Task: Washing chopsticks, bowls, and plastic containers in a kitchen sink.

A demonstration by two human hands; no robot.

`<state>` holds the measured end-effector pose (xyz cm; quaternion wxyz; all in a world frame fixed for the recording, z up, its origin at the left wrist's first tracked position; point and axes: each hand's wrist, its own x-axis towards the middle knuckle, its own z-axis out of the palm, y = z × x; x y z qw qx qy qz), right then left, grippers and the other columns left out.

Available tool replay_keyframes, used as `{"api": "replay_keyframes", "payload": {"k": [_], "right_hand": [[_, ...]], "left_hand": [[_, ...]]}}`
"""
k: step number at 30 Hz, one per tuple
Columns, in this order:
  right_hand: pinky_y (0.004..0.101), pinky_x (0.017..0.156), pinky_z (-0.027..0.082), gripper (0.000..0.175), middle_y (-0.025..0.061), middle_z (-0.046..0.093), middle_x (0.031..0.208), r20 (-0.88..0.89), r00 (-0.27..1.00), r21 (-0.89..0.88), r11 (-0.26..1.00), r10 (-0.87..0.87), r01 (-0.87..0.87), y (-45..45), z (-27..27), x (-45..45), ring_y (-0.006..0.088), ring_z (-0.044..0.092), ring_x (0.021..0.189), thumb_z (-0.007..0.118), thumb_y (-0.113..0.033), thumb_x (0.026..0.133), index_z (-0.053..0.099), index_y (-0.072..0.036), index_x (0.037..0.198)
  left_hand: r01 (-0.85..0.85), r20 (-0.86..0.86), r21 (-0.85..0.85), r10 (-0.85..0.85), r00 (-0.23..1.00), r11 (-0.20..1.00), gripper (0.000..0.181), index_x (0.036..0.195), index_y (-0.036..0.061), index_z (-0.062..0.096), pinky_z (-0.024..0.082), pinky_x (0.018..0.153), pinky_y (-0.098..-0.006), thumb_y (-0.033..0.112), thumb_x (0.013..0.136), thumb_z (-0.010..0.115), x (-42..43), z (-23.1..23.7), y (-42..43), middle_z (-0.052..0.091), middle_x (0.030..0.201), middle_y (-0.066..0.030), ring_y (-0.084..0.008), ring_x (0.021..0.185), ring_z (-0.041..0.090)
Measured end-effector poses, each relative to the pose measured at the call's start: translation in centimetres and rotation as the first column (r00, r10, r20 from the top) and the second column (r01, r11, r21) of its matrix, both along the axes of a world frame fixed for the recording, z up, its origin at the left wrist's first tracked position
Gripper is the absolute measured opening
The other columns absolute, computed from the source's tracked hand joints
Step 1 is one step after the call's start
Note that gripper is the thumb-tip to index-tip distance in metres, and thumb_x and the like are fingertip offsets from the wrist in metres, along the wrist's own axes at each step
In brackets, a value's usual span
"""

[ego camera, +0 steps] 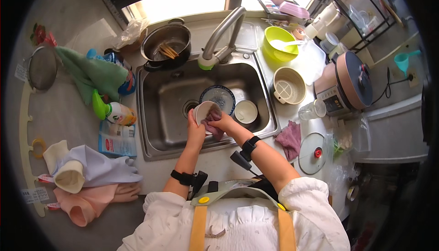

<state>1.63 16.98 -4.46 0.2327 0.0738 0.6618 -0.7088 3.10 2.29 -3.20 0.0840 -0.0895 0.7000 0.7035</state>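
Over the front of the stainless steel sink [161, 120], my left hand [195, 131] grips a white bowl [200, 111] by its side, tilted with its opening towards the right. My right hand [223, 123] holds a purple cloth [213, 122] against the bowl's rim and inside. Behind them a plate with a blue patterned rim [219, 96] lies in the sink, and a small white bowl [246, 111] sits to its right. The faucet [219, 38] arches over the sink's back edge; no stream of water can be made out.
Left of the sink stand a spray bottle [118, 113] and a green cloth [92, 74]. A dark pot [166, 42] is behind. On the right are a green bowl [281, 44], a beige strainer basket [289, 85], a glass jar [312, 109], a second purple cloth [289, 139] and a glass lid [311, 153].
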Motion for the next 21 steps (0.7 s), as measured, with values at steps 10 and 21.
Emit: {"api": "replay_keyframes", "payload": {"k": [10, 21], "right_hand": [[0.0341, 0.061, 0.047, 0.027, 0.0135, 0.062, 0.074, -0.291, 0.879, 0.705, 0.706, 0.378, -0.07, 0.9, 7.4, -2.3, 0.0255, 0.061, 0.071, 0.066, -0.024, 0.062, 0.061, -0.007, 0.083], [0.0366, 0.063, 0.046, 0.033, 0.0115, 0.061, 0.074, -0.355, 0.768, 0.834, 0.552, 0.533, 0.003, 1.7, 6.7, -1.3, 0.0287, 0.06, 0.073, 0.063, -0.024, 0.064, 0.06, -0.013, 0.095]], "left_hand": [[0.332, 0.129, -0.011, -0.328, 0.936, 0.943, 0.058, 0.119, 0.0071, 0.03, 0.047, 0.075, -0.0333, -0.006, 0.062, 0.033, -0.9, 5.2, -0.2, 0.045, 0.107, -0.0104, -0.0229, 0.099, 0.048], [0.518, 0.157, -0.161, -0.496, 0.854, 0.84, 0.057, 0.126, 0.0061, 0.025, 0.042, 0.084, -0.0353, 0.005, 0.072, 0.043, -3.3, 2.2, -2.8, 0.041, 0.117, -0.0124, -0.0246, 0.107, 0.044]]}}
